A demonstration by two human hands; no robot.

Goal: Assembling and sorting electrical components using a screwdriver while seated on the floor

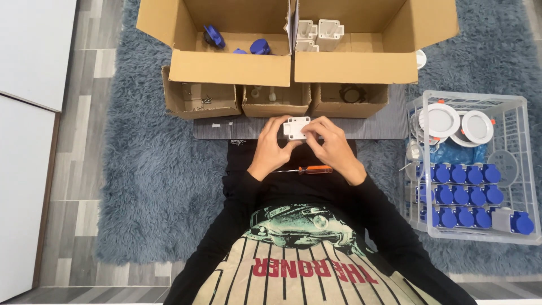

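Observation:
A small white plastic housing [296,127] with corner lugs is held between both hands above a dark ribbed mat [372,127]. My left hand [272,148] grips its left side and my right hand [333,146] pinches its right side with the fingers over the top. A screwdriver with an orange handle [307,169] lies on my lap just below the hands, untouched.
Two large open cardboard boxes sit ahead: the left box [226,68] holds blue caps, the right box [350,65] holds white housings. Three small cardboard trays [200,101] lie under them. At right a clear wire basket [528,169] holds several blue-capped sockets and round white lamps. A shaggy blue rug [147,181] lies underneath.

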